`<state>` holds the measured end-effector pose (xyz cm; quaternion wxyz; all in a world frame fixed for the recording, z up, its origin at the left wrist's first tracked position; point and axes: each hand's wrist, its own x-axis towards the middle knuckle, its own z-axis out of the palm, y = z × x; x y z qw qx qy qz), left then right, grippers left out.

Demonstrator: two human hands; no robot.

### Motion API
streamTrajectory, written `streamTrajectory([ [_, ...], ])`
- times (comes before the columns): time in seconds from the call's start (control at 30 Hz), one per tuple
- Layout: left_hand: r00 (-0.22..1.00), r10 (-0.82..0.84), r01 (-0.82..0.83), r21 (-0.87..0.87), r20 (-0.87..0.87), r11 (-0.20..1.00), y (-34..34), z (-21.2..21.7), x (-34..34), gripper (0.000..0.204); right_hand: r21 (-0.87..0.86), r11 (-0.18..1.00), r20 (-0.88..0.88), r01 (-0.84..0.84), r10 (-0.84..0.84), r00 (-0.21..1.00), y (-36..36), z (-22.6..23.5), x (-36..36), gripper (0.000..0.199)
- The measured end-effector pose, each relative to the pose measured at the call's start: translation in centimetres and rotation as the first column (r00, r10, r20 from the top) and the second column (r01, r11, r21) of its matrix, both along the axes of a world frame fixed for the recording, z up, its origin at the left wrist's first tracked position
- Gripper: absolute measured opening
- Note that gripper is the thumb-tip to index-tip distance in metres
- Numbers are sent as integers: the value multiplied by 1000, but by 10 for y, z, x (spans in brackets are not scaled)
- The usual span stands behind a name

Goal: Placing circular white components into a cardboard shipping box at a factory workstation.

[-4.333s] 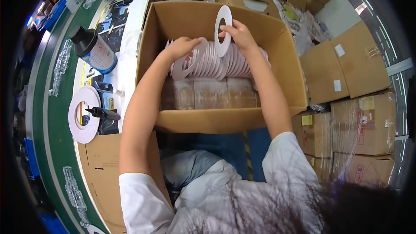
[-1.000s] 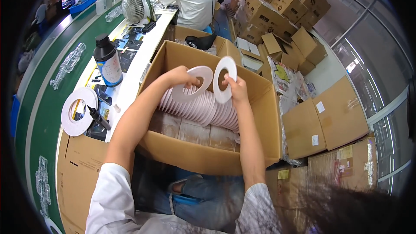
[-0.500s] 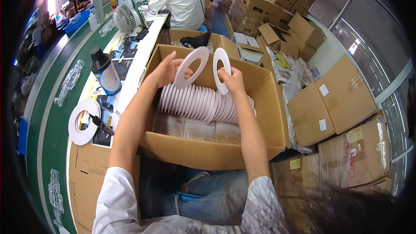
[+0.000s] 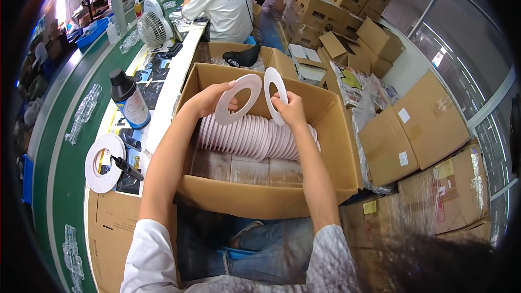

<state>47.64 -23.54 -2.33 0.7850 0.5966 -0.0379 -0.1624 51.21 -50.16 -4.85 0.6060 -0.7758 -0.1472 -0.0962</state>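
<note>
Stacked cartons crowd the floor as both hands work over the open cardboard box point(image 4: 255, 198). Left hand point(image 4: 209, 99) pinches 1 pale ring point(image 4: 237, 99), right hand point(image 4: 290, 109) pinches another ring point(image 4: 275, 95); the long ring row point(image 4: 252, 137) still waits below.

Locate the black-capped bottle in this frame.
In the head view, the bottle stands upright on the workbench to the person's left, beside the open cardboard box, with a small fan farther back.

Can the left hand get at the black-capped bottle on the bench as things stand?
Probably not at once: the left hand holds a white ring over the box. The bottle stands unobstructed beside it.
</note>
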Motion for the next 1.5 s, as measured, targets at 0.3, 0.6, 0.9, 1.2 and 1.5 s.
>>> streamTrajectory([
  [0.3,983,57,-33,-139,176,990,0,2,-1,45,81,996,26,-44,42,999,-3,-4,-2,24],
  [0.6,986,12,-84,439,165,895,-14,-12,1,42,46,995,-124,-85,90,988,-1,-8,-3,31],
  [0.9,980,79,-140,350,183,926,-16,-11,2,37,428,898,-128,-103,173,977,8,5,-11,29],
  [1.2,966,72,-215,624,247,751,-25,-22,1,60,345,938,-192,8,62,980,-5,-3,-2,22],
  [1.5,939,6,-299,804,345,513,-15,-33,0,52,332,879,237,343,-429,872,-15,19,-8,18],
])
